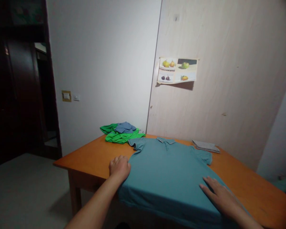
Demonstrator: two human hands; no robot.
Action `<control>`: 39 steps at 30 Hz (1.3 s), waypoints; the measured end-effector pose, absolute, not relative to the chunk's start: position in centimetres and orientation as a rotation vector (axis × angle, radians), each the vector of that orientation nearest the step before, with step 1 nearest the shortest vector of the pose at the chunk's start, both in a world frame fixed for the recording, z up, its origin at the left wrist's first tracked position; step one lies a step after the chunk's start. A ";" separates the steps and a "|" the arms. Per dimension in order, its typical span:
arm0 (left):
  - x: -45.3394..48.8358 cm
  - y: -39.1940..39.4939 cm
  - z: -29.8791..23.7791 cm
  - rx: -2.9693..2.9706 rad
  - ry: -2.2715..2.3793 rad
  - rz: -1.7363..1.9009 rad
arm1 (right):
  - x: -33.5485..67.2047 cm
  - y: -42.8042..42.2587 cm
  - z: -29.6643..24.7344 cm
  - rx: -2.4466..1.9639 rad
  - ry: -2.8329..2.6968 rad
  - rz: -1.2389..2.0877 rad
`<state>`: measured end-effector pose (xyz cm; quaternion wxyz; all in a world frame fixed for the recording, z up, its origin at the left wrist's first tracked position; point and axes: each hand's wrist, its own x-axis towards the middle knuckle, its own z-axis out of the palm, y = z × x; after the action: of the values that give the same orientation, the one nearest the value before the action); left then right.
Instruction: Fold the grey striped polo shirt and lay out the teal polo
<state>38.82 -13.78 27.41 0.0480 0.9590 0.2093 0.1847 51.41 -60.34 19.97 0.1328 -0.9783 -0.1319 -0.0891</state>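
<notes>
A blue-green polo shirt [171,168] lies spread out with its collar towards the wall and its short sleeves out to the sides. Its lower part hangs over the table's near edge. At the shirt's left side, my left hand [120,166] is closed with bent fingers on the side edge of the cloth. My right hand [219,192] lies open on the lower right part of the shirt, fingers stretched out over the fabric.
The shirt is on an orange-brown wooden table [85,156] against the wall. Bright green cloth [120,137] lies crumpled at the back left, with a grey-blue cloth [125,127] on top. A folded checked cloth [206,146] lies at the back right.
</notes>
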 end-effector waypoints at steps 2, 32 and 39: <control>39.0 -14.1 27.4 2.933 0.603 0.583 | 51.6 -60.5 19.7 -2.836 -0.388 -0.278; 40.0 -18.0 27.0 2.922 0.086 0.130 | 49.9 -59.6 20.6 -2.829 -0.352 -0.309; 39.6 -18.2 27.1 2.934 0.108 0.137 | 50.0 -59.8 19.8 -2.849 -0.356 -0.319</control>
<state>39.60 -18.16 27.12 0.1008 0.9932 0.0366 0.0463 50.03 -59.76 19.82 0.1261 -0.9784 -0.1221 -0.1096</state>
